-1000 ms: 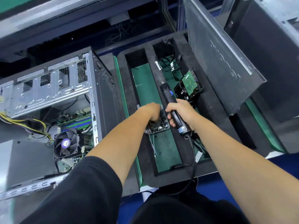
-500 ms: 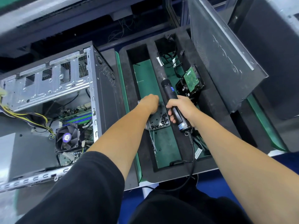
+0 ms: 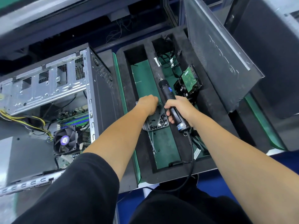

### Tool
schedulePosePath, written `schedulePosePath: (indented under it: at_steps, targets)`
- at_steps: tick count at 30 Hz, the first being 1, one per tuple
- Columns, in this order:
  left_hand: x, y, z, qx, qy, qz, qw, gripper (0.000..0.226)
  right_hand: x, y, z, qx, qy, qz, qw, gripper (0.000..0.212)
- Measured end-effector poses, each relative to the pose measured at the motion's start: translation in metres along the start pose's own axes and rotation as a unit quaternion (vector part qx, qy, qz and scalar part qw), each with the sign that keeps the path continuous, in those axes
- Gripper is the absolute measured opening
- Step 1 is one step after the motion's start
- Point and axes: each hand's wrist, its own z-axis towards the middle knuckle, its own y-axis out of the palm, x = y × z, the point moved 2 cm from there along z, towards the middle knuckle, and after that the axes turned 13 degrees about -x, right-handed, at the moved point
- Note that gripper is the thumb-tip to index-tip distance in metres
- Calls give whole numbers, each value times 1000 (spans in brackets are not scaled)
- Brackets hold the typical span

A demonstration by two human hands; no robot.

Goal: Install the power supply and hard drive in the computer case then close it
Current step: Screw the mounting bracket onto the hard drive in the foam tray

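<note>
Gripping a cylindrical black screwdriver (image 3: 172, 105), right hand (image 3: 181, 109).

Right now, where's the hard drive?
In the head view the hard drive is not in the case: it sits tilted in the right slot of the black foam tray, just beyond the right hand gripping the electric screwdriver.

Work surface: green mat (image 3: 265, 126), visible at the edges of a black foam organiser tray (image 3: 126, 88). Blue floor (image 3: 129, 206) shows below the bench edge. Grey metal rail (image 3: 48, 12) runs across the top left, dark recess with loose thin wires (image 3: 119, 29) beneath it. Lighting even and bright, overhead.
</note>
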Motion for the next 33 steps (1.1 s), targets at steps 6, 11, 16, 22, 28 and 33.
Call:
schedulePosePath:
  at_steps: [6,11,16,22,28,33]
  targets:
    - [-18,-24,0,12,-10,-51,999,19,-1,0,-1,-5,0,5,1000,15]
    - [-15,-16,-5,-1,-12,0,1000,25,-1,1,-1,-2,0,6,1000,15]
    - [-3,-12,-5,-23,18,78,997,27,0,1,-1,1,1,11,1000,14]
    - [10,2,-7,-75,28,27,996,33,0,2,-1,3,-2,8,1000,12]
    - [14,14,-9,-92,44,27,994,31,-1,1,-2,5,-4,5,1000,13]
    - [20,20,-11,-77,69,78,992,32,-1,1,-1,3,0,7,1000,13]
